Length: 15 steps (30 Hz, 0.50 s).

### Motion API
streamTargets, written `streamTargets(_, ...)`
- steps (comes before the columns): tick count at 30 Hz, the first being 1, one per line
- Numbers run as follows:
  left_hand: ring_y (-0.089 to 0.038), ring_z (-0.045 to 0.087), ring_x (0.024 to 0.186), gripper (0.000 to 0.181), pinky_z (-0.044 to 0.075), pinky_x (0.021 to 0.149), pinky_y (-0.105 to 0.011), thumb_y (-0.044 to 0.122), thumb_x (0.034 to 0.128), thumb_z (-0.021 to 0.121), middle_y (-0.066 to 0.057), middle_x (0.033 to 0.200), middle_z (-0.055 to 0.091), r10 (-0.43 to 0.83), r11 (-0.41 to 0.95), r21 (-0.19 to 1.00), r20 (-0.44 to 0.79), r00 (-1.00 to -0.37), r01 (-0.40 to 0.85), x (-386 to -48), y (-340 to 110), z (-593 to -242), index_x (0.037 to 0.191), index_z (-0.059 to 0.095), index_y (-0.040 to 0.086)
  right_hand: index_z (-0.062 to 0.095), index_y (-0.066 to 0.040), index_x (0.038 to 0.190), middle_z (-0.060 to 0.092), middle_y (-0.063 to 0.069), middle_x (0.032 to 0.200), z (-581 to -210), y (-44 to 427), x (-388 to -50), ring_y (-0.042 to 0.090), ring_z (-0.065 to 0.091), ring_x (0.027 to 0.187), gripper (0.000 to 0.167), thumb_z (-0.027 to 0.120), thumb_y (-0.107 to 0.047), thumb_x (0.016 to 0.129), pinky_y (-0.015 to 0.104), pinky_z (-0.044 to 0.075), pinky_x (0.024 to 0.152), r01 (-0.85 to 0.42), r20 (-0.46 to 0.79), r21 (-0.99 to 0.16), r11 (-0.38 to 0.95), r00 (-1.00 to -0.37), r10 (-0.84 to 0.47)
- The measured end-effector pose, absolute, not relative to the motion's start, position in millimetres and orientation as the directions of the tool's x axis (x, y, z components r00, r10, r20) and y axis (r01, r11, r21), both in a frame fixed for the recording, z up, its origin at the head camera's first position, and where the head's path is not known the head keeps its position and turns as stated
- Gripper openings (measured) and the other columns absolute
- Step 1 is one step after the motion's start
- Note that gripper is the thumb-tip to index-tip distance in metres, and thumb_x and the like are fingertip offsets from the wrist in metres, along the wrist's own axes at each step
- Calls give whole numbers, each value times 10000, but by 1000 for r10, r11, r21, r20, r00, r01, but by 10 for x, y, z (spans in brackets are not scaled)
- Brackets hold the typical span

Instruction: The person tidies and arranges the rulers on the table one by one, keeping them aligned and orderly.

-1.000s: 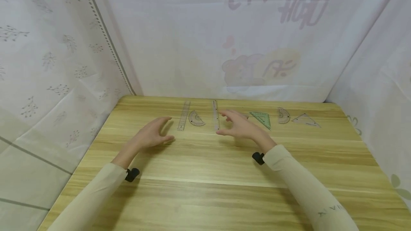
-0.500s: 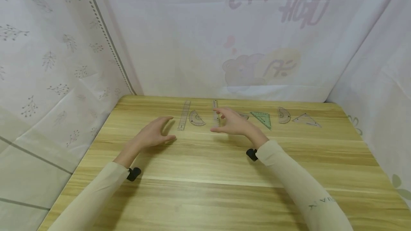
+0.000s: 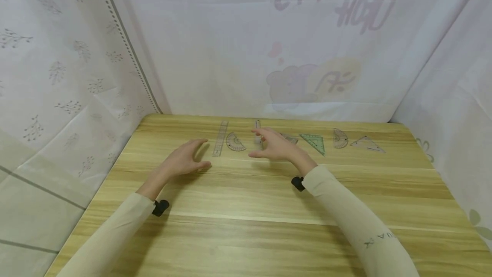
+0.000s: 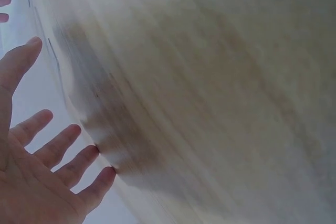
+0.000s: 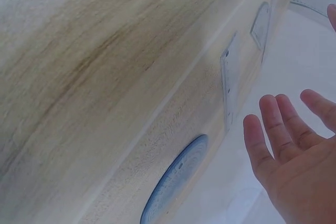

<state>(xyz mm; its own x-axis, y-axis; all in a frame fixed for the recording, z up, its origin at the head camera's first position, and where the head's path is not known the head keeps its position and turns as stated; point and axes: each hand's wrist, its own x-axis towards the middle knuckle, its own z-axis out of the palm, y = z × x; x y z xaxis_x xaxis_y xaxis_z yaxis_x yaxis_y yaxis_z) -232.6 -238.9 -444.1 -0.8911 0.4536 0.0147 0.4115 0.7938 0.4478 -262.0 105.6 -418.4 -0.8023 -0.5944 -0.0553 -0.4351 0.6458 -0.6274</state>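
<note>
My left hand (image 3: 185, 159) hovers over the table left of a clear ruler (image 3: 220, 139), its fingers spread and holding nothing. Right of that ruler lies a clear protractor (image 3: 235, 142). My right hand (image 3: 274, 145), also empty with fingers apart, is above a second clear ruler (image 3: 258, 125) and covers part of it. Another measuring piece (image 3: 290, 138) is partly hidden behind this hand. In the right wrist view the hand (image 5: 299, 156) is raised beside the ruler (image 5: 229, 82), with a bluish protractor (image 5: 178, 177) nearby. The left wrist view shows the hand (image 4: 52, 171) with fingers extended.
Farther right on the wooden table (image 3: 230, 243) lie a green set square (image 3: 315, 143), a protractor (image 3: 340, 138) and a clear set square (image 3: 367, 143). Printed white cloth (image 3: 215, 54) hangs behind the table's back edge and at both sides.
My right hand has moved left across the second ruler, uncovering more of the piece behind it. The left hand has barely shifted.
</note>
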Motion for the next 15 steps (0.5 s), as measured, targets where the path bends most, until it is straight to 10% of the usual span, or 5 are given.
streamTargets(15, -456, 383, 1377, 850, 283, 1111, -594, 366, 886, 811, -243, 1519, 417, 437, 805, 445, 2, -899, 392, -2334, -2375, -4425, 1521, 390, -10, 310, -57, 1584, 408, 196, 1518, -4205, 973, -2685, 347, 479, 1287, 880, 766, -412, 921, 496, 429, 1014, -437, -65, -632, 641, -793, -605)
